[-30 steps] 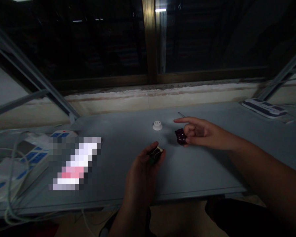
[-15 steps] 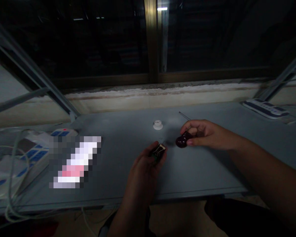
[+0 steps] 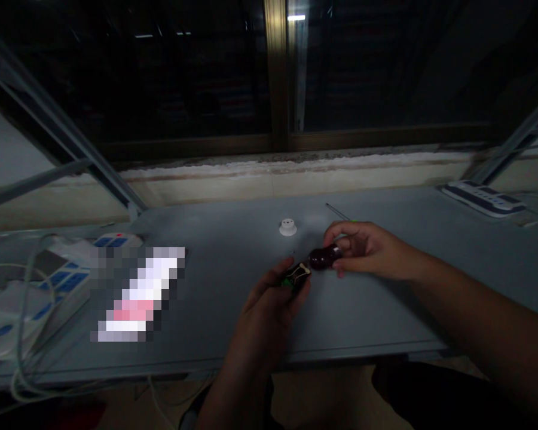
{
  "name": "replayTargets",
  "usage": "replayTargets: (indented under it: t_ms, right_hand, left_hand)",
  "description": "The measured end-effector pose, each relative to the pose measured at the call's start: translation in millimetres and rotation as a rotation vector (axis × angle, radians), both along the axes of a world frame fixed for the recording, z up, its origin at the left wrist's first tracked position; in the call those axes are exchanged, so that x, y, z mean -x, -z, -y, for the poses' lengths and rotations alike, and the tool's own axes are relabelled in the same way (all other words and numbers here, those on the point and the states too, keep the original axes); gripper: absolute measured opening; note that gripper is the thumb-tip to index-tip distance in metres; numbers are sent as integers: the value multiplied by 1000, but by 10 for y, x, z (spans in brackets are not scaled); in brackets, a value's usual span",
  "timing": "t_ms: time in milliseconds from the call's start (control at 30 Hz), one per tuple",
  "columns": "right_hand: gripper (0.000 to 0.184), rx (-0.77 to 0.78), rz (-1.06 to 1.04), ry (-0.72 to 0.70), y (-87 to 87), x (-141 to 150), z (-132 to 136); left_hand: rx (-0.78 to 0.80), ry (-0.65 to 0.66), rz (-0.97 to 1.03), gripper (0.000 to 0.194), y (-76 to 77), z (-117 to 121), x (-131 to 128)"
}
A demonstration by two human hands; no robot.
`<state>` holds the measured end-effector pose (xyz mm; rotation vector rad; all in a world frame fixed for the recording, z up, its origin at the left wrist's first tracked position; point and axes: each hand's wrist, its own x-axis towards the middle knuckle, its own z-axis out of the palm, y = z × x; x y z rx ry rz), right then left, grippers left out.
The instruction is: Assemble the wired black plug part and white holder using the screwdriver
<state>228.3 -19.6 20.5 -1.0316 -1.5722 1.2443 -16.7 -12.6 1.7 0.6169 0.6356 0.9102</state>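
My left hand [image 3: 269,304] is closed around a small green circuit board with pale parts [image 3: 297,275], held just above the grey table [image 3: 385,298]. My right hand [image 3: 367,248] grips a small dark red rounded piece [image 3: 320,258] between thumb and fingers. The red piece sits right beside the board, nearly touching it. A small white round cap with holes [image 3: 287,227] lies on the table just behind both hands.
A thin metal rod [image 3: 336,210] lies behind my right hand. White power strips with blue sockets and cables [image 3: 49,280] crowd the left side; another strip [image 3: 484,197] rests at the far right. A blurred-out patch [image 3: 137,295] lies left of centre. A dark window runs behind.
My right hand closed on the dark red piece and carried it left toward the board. My left hand shifted slightly right and forward with the board.
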Motion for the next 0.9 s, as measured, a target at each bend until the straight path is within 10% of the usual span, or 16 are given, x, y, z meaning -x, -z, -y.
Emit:
replayTargets:
  t_ms: [200,900]
  right_hand:
    - [27,-484,357,41,-48,198,47]
    - [27,-504,359,-41,26,289,21]
  left_hand:
    - [6,93,0,33,19,-23,23]
    - [-72,99,-57,23,8,40,-25]
